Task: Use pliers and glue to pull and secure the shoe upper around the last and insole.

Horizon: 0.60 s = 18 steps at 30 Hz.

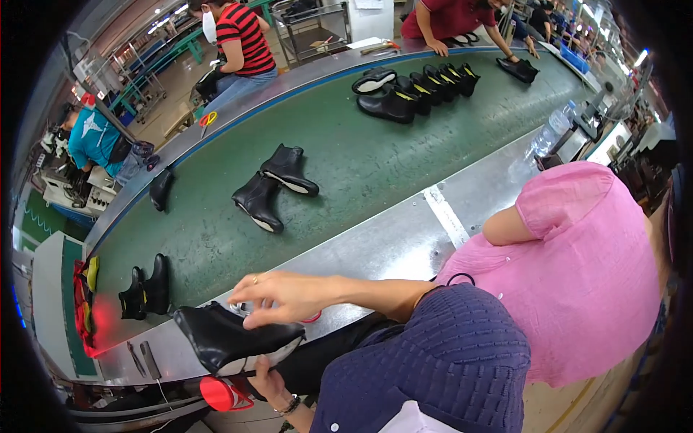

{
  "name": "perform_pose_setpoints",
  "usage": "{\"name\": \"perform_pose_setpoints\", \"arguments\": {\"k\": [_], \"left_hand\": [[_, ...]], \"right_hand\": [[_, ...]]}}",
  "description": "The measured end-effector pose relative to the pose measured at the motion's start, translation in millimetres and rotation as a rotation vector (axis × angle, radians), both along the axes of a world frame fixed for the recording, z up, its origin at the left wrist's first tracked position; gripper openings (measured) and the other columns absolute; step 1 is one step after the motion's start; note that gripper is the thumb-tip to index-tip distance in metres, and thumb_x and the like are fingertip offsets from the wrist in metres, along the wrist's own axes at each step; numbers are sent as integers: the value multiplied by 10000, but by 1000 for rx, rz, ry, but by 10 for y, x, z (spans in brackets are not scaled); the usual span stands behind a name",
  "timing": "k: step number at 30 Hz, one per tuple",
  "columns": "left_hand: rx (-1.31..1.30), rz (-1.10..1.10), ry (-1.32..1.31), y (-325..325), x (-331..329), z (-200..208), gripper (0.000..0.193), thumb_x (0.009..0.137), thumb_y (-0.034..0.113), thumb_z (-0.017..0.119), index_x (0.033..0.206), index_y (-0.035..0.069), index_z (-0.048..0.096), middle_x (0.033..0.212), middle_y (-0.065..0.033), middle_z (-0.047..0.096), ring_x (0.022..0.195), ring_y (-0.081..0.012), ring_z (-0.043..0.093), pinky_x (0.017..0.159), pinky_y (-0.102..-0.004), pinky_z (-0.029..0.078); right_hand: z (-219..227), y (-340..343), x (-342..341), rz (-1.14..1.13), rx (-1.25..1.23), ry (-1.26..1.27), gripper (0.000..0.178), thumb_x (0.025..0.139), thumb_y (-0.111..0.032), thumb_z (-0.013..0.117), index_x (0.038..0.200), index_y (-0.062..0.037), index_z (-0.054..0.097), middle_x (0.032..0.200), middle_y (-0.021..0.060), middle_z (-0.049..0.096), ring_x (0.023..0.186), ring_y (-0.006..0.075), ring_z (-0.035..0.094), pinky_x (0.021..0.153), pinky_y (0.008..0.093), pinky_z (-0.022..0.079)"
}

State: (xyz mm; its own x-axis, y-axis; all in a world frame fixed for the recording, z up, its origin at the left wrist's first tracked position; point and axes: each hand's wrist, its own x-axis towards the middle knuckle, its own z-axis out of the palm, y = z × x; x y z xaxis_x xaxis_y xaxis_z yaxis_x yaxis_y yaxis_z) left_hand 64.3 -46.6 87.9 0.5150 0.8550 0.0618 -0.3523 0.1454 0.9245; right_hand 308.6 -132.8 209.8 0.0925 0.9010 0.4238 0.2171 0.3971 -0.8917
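A black ankle boot (231,335) with a pale sole edge lies tilted in front of me, its toe toward the lower left. My left hand (268,382), with a dark bracelet at the wrist, holds it from below at the sole. Just above the boot's upper is my right hand (281,297), a ring on one finger, thumb and fingers apart. Something small and shiny shows behind those fingers, too hidden to name. Part of a red loop (313,317) peeks out below my right wrist.
A green conveyor belt (346,166) carries several black boots (386,105) and a nearer pair (278,184). A steel ledge (375,245) runs along it. A co-worker in pink (577,274) sits close on my right. A red round lid (220,393) is below the boot.
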Motion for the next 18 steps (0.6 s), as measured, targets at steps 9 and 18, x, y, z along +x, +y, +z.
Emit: {"name": "perform_pose_setpoints", "arguments": {"k": [9, 18], "left_hand": [[-59, 80, 42, -44, -333, 165, 616, 758, -3, 713, 1330, -16, 483, 1270, -112, 564, 1128, -239, 556, 1020, -388, 418], [82, 105, 83, -449, -213, 419, 461, 748, -22, 724, 1186, 4, 580, 1109, -83, 623, 954, -198, 616, 910, -355, 492]], "right_hand": [[159, -537, 591, -419, 28, -68, 335, 903, -264, 622, 1126, -16, 654, 1003, 171, 693, 829, 242, 680, 754, 345, 525], [235, -715, 557, -387, -48, -58, 295, 900, -211, 612, 1117, -16, 658, 938, 134, 723, 824, 229, 703, 739, 325, 533]]}}
